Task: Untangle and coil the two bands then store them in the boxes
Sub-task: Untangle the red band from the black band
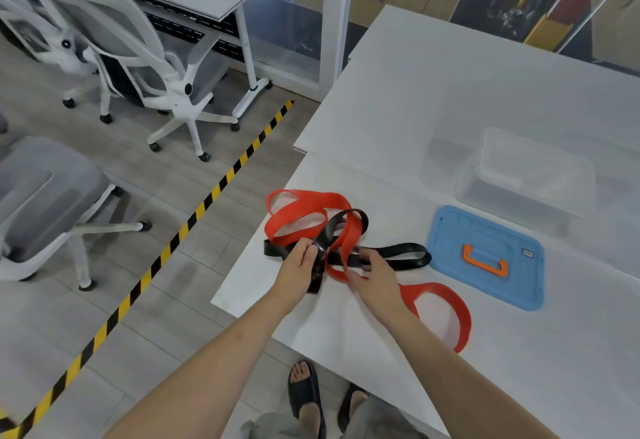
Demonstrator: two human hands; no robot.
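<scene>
Bands were held at the knot: the black band (275,250) was pinched at its twisted crossing by the fingers of the left hand (299,265). The same band was gripped between thumb and fingers of the right hand (374,276) just right of that crossing, where a strand of the red band (322,198) ran over it and under the palm. Neither hand was spread wide. Both bands were seen interlaced at the near left edge of the white table (433,109). Red loops lay to the far left of the hands, one black loop stretched right toward the blue lid (450,248), and another red loop lay near right, beside the right forearm. Nothing was coiled. The clear box (519,192) stood open at the far right, well apart from the tangle, with nothing made out inside it. The task was judged barely begun: untangling was in hand, while coiling and storing were left undone.
</scene>
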